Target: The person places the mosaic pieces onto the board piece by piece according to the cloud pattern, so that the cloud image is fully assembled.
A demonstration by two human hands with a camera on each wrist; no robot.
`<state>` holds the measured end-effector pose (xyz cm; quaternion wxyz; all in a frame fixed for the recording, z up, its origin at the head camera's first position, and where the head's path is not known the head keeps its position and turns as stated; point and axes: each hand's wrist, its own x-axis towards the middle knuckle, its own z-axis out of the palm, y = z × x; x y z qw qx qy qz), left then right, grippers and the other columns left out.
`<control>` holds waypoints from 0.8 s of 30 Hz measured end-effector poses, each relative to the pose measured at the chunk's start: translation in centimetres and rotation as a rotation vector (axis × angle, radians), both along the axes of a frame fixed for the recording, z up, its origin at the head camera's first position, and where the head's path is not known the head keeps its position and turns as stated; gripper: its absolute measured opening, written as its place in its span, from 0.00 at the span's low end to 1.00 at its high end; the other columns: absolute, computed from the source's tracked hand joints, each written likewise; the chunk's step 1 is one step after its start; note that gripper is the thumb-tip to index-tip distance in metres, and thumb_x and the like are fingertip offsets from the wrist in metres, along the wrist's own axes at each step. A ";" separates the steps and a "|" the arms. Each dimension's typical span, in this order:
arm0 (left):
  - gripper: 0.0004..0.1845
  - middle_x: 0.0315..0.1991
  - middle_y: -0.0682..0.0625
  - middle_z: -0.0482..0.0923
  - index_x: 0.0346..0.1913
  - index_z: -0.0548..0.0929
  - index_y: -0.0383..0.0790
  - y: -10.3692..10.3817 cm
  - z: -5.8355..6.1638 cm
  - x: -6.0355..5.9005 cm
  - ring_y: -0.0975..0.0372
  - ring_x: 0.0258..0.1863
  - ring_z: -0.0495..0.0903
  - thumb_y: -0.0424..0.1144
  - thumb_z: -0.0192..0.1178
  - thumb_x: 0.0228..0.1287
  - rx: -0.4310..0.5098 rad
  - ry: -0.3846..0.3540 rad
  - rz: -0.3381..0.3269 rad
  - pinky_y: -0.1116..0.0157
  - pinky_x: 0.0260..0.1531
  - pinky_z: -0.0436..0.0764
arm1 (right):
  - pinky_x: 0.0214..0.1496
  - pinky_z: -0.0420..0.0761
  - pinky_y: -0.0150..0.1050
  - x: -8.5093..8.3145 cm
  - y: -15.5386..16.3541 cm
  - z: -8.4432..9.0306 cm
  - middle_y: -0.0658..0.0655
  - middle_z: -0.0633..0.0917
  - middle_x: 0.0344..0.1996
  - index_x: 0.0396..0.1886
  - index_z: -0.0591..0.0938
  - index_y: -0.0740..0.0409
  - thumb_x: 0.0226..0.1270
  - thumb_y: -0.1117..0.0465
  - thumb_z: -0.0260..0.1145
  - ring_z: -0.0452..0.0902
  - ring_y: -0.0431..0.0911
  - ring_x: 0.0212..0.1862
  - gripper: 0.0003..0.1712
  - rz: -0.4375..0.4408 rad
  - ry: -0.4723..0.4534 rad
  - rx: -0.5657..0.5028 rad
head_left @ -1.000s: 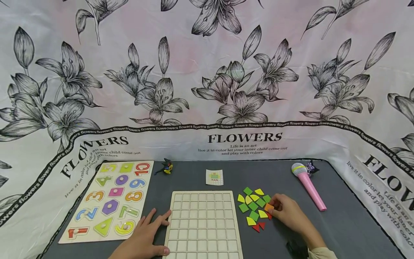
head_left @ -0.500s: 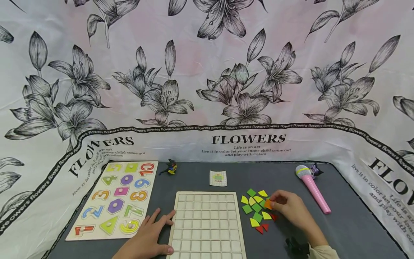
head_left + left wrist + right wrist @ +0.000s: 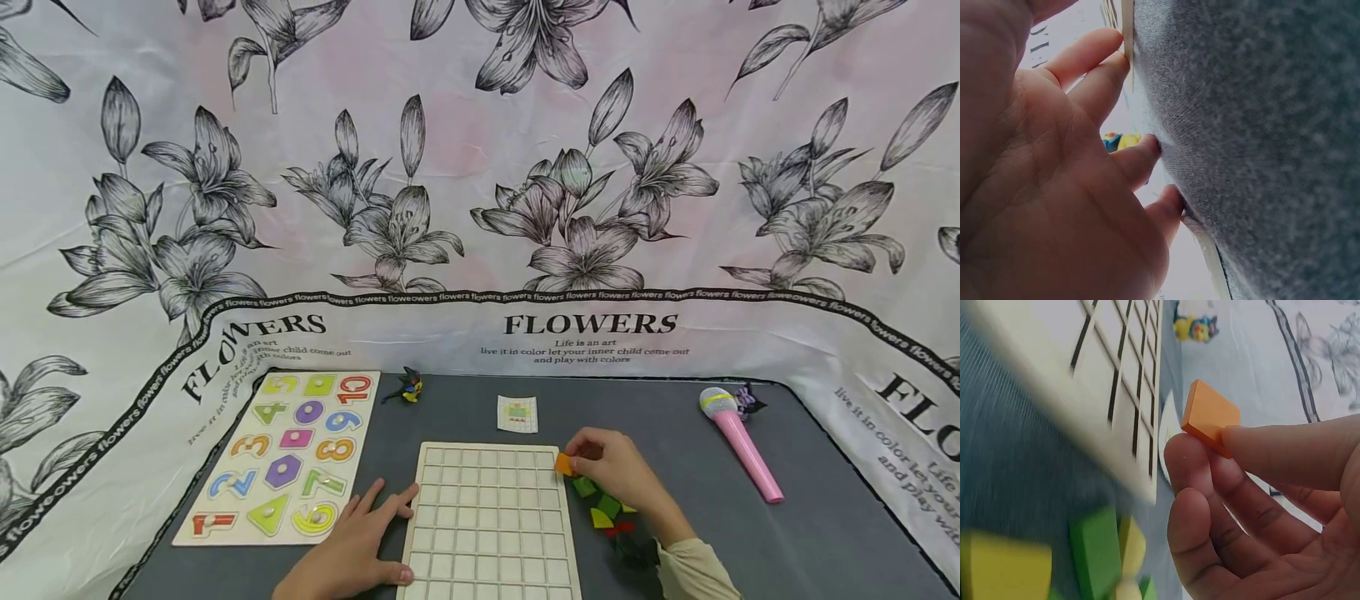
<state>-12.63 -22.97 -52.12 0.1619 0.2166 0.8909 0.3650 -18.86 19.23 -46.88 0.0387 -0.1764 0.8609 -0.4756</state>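
Note:
My right hand [image 3: 611, 467] pinches an orange square tile [image 3: 1210, 415] between thumb and fingers, at the upper right corner of a pale wooden grid board [image 3: 487, 521]. In the right wrist view the tile is held up, above the level of the board. My left hand [image 3: 356, 542] lies with spread fingers at the board's left side; index finger and thumb are against its edge. Under my right hand and forearm are green square tiles [image 3: 609, 506], yellow rounded tiles [image 3: 602, 518] and red triangles [image 3: 621, 529], partly hidden.
A small pattern card [image 3: 517, 414] lies behind the board. To the left is a number-and-shape puzzle board [image 3: 300, 492]. A pink toy microphone [image 3: 750, 458] lies at the right, beside a dark purple figure [image 3: 748, 402]. Another small figure [image 3: 408, 386] stands at the back left.
My right hand has lifted the orange tile out of the pile and carried it left to the board's upper right corner. The left hand stays at the board's edge.

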 end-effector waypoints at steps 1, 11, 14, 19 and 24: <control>0.58 0.63 0.60 0.78 0.85 0.62 0.49 0.2 0.4 0.1 0.24 0.79 0.46 0.64 0.77 0.55 -0.003 0.004 -0.002 0.19 0.69 0.43 | 0.39 0.87 0.38 -0.1 -0.5 0.0 0.53 0.88 0.38 0.42 0.88 0.61 0.72 0.70 0.71 0.86 0.49 0.39 0.03 0.010 0.000 -0.002; 0.57 0.62 0.62 0.78 0.84 0.64 0.51 0.6 1.6 0.9 0.25 0.79 0.48 0.62 0.79 0.55 -0.006 0.047 0.015 0.20 0.69 0.43 | 0.38 0.84 0.37 -0.9 -5.0 -0.5 0.51 0.87 0.37 0.40 0.87 0.61 0.70 0.70 0.72 0.83 0.46 0.38 0.03 0.091 0.007 0.010; 0.57 0.62 0.62 0.78 0.84 0.64 0.51 0.5 1.4 0.8 0.25 0.79 0.48 0.62 0.79 0.54 -0.003 0.049 0.020 0.20 0.70 0.43 | 0.38 0.83 0.37 -1.0 -6.0 -0.5 0.51 0.87 0.36 0.38 0.87 0.60 0.70 0.71 0.72 0.82 0.45 0.37 0.03 0.111 0.021 0.005; 0.57 0.63 0.64 0.77 0.84 0.64 0.52 0.3 0.8 0.6 0.26 0.80 0.47 0.62 0.79 0.54 -0.004 0.041 0.023 0.21 0.70 0.43 | 0.38 0.82 0.37 -1.2 -7.4 -0.8 0.50 0.86 0.34 0.38 0.87 0.60 0.69 0.72 0.72 0.81 0.44 0.35 0.04 0.138 0.044 -0.003; 0.58 0.63 0.66 0.76 0.85 0.62 0.57 0.1 -0.2 0.1 0.28 0.81 0.45 0.66 0.77 0.53 -0.010 0.037 0.018 0.21 0.71 0.42 | 0.36 0.81 0.37 -1.4 -8.5 -1.1 0.50 0.86 0.33 0.37 0.87 0.59 0.67 0.73 0.71 0.80 0.44 0.34 0.06 0.143 0.031 0.000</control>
